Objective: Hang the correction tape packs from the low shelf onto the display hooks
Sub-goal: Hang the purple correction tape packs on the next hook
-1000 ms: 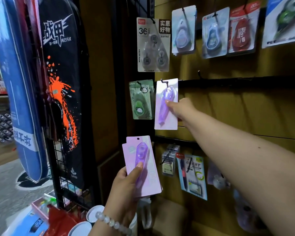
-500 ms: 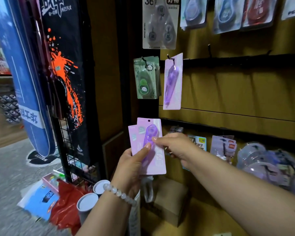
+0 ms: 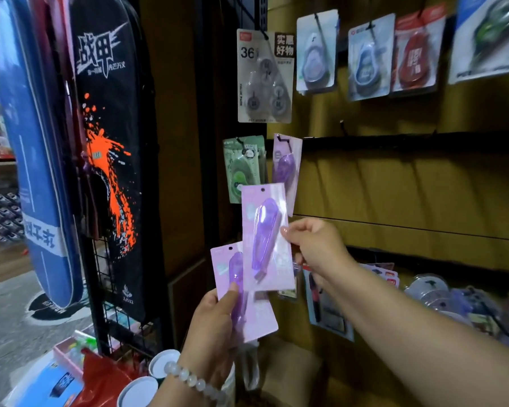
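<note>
My right hand (image 3: pixel 316 248) pinches a purple correction tape pack (image 3: pixel 266 239) by its right edge and holds it upright, just below the hook. One purple pack (image 3: pixel 288 165) hangs on the black display hook (image 3: pixel 282 139), beside a green pack (image 3: pixel 241 168). My left hand (image 3: pixel 215 327), with a bead bracelet on the wrist, grips another purple pack (image 3: pixel 247 298) lower down, thumb pressed on its front.
More tape packs (image 3: pixel 368 57) hang on the upper row of the wooden wall. A dark rail (image 3: pixel 409 142) runs right from the hook. Goods lie on the low shelf (image 3: pixel 453 298). A wire rack with a black bag (image 3: pixel 109 142) stands at left; cups (image 3: pixel 162 362) below.
My right hand let go of the hung pack, came down to the stack in my left hand, and has lifted one purple pack away from it, up toward the hook.
</note>
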`<state>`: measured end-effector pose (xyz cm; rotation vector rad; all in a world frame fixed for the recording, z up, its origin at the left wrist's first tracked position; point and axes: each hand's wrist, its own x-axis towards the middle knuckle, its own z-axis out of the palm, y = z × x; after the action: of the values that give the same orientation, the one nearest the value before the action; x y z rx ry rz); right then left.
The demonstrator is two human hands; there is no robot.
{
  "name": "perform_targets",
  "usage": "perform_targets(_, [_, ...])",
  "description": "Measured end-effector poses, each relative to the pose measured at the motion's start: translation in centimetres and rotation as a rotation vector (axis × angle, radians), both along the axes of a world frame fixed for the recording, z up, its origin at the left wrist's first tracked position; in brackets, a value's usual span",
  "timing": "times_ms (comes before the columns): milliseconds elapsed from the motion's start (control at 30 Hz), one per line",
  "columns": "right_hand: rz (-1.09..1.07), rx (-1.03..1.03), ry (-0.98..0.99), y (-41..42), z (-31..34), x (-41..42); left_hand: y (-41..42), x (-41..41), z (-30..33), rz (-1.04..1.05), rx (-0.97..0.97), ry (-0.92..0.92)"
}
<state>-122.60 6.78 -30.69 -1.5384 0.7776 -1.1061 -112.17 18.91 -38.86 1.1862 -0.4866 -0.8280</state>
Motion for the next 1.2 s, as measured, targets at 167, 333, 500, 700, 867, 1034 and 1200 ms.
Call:
perform_targets(167, [-0.104, -0.141, -0.119, -1.7, 5.9, -0.1, -0.2, -0.2, -0.1, 0.002, 0.035, -0.029])
perform_targets(333, [-0.18, -0.15, -0.084, -2.5, 8.3, 0.6, -0.4, -0.4, -0.1, -0.003, 0.049, 0.007])
perform_targets(500, [-0.244, -0.2, -0.06, -3.1, 7.5, 1.0, -0.3, -0.2, -0.1, 0.012, 0.044, 0.02])
perform_targets(700, [-0.293, -0.194, -0.023, -3.2, 7.5, 1.8, -0.3, -0.1, -0.1, 0.023, 0.078, 0.007])
perform_targets(867, [-0.386, -0.178, 0.027, -4.7, 8.0, 2.4, -0.5, 0.1, -0.1, 0.025, 0.069, 0.03])
perform_targets(1034, [-0.468, -0.209, 0.173, -7.0, 8.0, 2.5, -0.8, 0.1, -0.2, 0.05, 0.033, 0.065])
perform_targets(1200, [-0.4, -0.235, 0.156, -4.5, 2.6, 1.5, -0.8, 0.3, -0.3, 0.048, 0.015, 0.032])
